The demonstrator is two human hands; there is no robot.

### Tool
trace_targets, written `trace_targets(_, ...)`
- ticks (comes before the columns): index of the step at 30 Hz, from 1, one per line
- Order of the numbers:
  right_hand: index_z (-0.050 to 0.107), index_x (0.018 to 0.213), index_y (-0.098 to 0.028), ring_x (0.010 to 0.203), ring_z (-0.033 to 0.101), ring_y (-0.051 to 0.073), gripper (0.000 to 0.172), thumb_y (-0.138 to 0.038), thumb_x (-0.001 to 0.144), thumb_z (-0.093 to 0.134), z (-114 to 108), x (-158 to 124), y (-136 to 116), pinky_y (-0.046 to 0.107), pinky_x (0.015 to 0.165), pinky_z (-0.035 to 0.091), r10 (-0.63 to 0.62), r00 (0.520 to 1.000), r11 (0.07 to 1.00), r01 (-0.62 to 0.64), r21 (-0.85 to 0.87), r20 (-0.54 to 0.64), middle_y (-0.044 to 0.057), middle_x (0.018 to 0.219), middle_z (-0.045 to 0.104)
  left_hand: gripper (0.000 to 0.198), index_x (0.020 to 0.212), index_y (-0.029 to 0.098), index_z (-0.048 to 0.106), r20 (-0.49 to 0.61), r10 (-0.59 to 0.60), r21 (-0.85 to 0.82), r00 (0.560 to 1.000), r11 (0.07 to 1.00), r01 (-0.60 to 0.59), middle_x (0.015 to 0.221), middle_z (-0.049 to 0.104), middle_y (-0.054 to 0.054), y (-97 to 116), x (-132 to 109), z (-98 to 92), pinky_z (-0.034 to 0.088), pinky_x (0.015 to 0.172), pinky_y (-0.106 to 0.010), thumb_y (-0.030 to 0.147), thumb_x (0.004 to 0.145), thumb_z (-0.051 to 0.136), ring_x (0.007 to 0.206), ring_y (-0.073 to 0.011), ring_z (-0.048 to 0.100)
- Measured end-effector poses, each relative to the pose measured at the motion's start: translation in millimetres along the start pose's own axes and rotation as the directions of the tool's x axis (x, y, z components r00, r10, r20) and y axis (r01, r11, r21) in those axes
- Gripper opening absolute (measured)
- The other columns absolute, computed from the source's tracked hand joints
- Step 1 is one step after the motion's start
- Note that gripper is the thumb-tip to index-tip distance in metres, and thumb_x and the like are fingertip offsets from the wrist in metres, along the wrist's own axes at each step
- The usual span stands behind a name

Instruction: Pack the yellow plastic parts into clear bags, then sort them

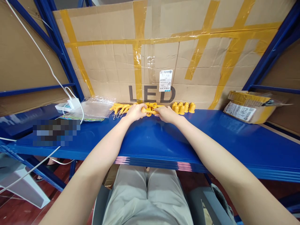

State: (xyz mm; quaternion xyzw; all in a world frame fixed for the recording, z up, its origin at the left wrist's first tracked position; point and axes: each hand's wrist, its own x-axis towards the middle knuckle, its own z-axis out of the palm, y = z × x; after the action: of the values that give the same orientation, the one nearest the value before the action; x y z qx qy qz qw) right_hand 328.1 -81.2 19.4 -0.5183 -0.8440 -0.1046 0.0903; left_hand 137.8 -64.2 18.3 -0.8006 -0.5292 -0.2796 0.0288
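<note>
My left hand point(136, 112) and my right hand point(167, 114) meet over the blue shelf, fingers closed on a small yellow plastic piece point(149, 110) between them. My fingers partly cover it, so its full shape is hidden. Behind and around my fingertips lie more yellow cup-shaped pieces point(153, 105). Left of my left hand is a heap of yellow pieces with thin, wavy silver ends point(119, 108). Just right of my right hand, several yellow ribbed cups point(182, 108) stand grouped together near the cardboard.
A large taped cardboard box point(112, 68) walls off the back of the blue shelf point(154, 140). At left lie a clear plastic bag point(96, 109), a white plug with cable point(73, 103) and a blurred dark object point(56, 129). A small labelled carton point(248, 107) sits at right.
</note>
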Motion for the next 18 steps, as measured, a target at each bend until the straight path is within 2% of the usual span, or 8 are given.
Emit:
trace_targets(3,0.061,0.104,-0.017,0.109,0.057,0.028,0.02,-0.024,0.094,0.045,-2.6,-0.5,-0.2,0.037,0.084,0.035,-0.002,1.0,0.998,0.001,-0.06,-0.01,0.014,0.112,0.066,0.033,0.105,0.025,0.067,-0.009,0.009,-0.001,1.0,1.0,-0.009,0.071,0.068,0.0,0.3,0.1,0.1,0.047,0.069,-0.027,0.026,0.072,0.064,0.075,-0.0203,0.064)
trace_targets(6,0.059,0.104,-0.016,0.106,0.056,0.029,0.018,-0.023,0.091,0.049,-4.0,-0.9,0.8,0.037,0.083,0.033,-0.016,0.996,0.992,0.005,-0.129,-0.084,0.015,0.108,0.066,0.03,0.102,0.025,0.066,-0.032,0.02,-0.04,0.999,0.999,-0.021,0.067,0.067,0.001,0.0,2.2,1.5,0.047,0.07,-0.028,0.025,0.072,0.064,0.073,-0.0203,0.063)
trace_targets(11,0.054,0.111,-0.015,0.104,0.053,0.029,0.027,-0.009,0.086,0.045,-5.3,-0.3,0.8,0.038,0.084,0.028,-0.061,0.963,0.974,-0.001,-0.227,-0.263,0.016,0.111,0.062,0.03,0.099,0.02,0.066,-0.013,-0.057,-0.189,0.998,0.981,0.053,0.067,0.067,0.001,-0.3,6.1,5.4,0.048,0.067,-0.028,0.029,0.071,0.065,0.069,-0.0187,0.063)
trace_targets(13,0.053,0.111,-0.015,0.104,0.052,0.029,0.032,-0.003,0.085,0.04,-5.3,0.5,0.8,0.039,0.087,0.027,-0.084,0.947,0.969,0.004,-0.248,-0.31,0.016,0.111,0.062,0.031,0.098,0.018,0.067,0.011,-0.069,-0.186,0.998,0.98,0.07,0.068,0.067,0.0,-1.0,6.0,6.1,0.048,0.067,-0.028,0.033,0.07,0.066,0.07,-0.0189,0.063)
trace_targets(18,0.051,0.111,-0.013,0.098,0.053,0.028,0.029,-0.005,0.087,0.038,-3.2,0.8,2.4,0.035,0.082,0.027,-0.103,0.96,0.98,0.053,-0.193,-0.261,0.016,0.105,0.064,0.032,0.1,0.021,0.071,-0.005,0.001,-0.068,1.0,0.998,-0.001,0.069,0.069,-0.001,-4.9,4.2,4.5,0.048,0.071,-0.03,0.035,0.072,0.064,0.077,-0.0217,0.064)
